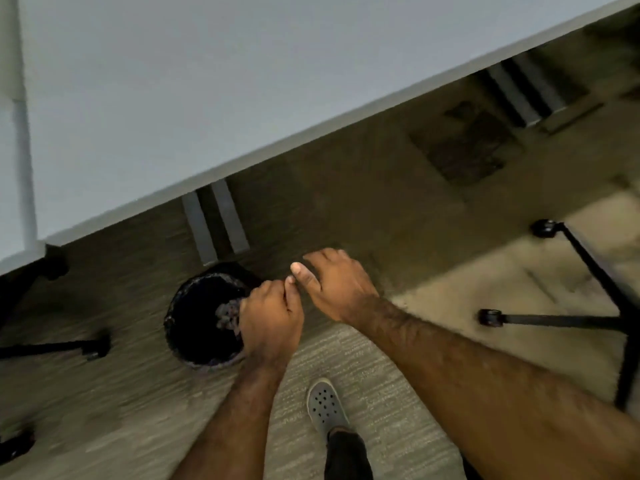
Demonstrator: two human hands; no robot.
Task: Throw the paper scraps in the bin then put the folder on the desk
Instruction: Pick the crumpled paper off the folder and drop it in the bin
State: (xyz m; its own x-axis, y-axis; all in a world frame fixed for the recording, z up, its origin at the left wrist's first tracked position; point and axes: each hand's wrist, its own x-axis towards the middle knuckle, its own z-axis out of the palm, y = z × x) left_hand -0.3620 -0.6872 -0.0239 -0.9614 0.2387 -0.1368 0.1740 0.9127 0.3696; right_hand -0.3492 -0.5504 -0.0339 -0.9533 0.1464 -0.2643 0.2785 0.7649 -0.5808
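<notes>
A round black bin (194, 344) stands on the carpet below the white desk (173, 98). My left hand (272, 317) hovers over the bin's right rim, its fingers curled into a fist. A crumpled wad of paper scraps (227, 315) shows at the fingers' left edge, over the bin's dark opening. My right hand (336, 285) is just to the right of the left one, palm down, fingers loosely spread, holding nothing. The two thumbs nearly touch. No folder is in view.
Grey desk legs (214, 223) stand right behind the bin, another pair (519, 88) at the far right. Black chair bases with castors sit at the left (93, 348) and right (554, 318). My grey shoe (325, 407) rests on the carpet below my hands.
</notes>
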